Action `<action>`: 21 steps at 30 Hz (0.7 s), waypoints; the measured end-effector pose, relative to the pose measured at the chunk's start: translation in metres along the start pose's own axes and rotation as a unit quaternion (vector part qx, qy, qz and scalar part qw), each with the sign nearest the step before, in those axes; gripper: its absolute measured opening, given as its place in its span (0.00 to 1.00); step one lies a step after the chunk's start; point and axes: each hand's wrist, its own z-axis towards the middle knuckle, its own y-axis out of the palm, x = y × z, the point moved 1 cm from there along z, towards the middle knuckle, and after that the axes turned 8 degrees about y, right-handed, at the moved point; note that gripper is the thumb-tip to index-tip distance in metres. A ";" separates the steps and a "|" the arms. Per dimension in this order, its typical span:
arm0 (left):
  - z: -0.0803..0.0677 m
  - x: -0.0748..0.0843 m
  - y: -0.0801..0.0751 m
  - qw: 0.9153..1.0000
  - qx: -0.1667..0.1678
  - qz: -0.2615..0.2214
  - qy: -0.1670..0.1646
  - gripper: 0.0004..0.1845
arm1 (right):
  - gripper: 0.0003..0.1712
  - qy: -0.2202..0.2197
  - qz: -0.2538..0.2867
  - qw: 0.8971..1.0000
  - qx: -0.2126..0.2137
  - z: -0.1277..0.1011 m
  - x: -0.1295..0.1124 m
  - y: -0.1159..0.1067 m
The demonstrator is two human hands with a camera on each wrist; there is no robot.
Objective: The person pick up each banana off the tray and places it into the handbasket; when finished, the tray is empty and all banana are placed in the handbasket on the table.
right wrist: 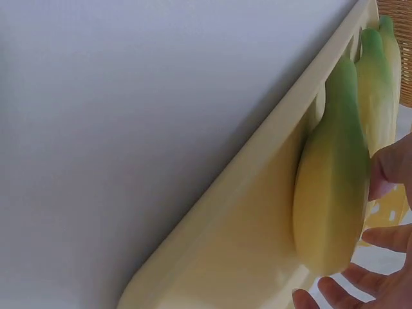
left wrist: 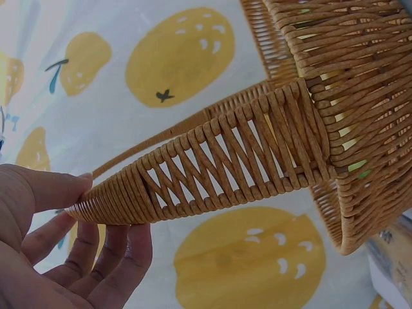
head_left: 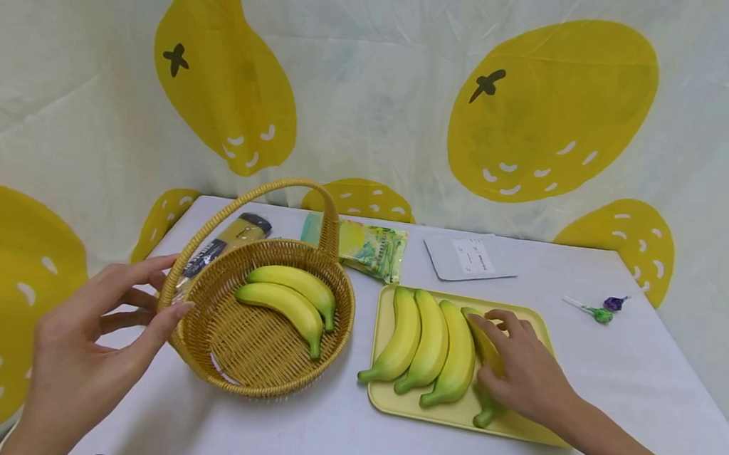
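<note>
Left grip (head_left: 95,335) pinching basket handle (head_left: 330,232) at left, right grip (head_left: 523,368) grasping banana (right wrist: 331,199) at lower right, white label (head_left: 473,255) on grey packet (head_left: 441,256) right of centre, print illegible

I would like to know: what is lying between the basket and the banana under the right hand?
A bare strip of white tablecloth, then three bananas on the yellow tray; the head view shows this.

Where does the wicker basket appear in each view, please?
Head: the wicker basket is left of centre, held by the left hand.
Left wrist: wicker basket at the right, handle reaching left.
Right wrist: just a sliver at the upper right edge.
Shared landmark: fruit-printed cloth.
</note>
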 end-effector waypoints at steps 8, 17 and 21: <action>0.000 0.000 0.000 1.000 0.000 -0.002 0.002 0.34 | 0.45 0.010 0.005 1.000 -0.001 0.000 0.007 0.004; 0.001 0.001 0.001 1.000 0.000 0.005 -0.004 0.35 | 0.43 0.008 0.005 1.000 0.008 0.002 0.016 0.005; 0.001 0.001 0.001 1.000 -0.001 0.012 -0.006 0.36 | 0.43 0.011 0.005 1.000 0.007 0.001 0.018 0.005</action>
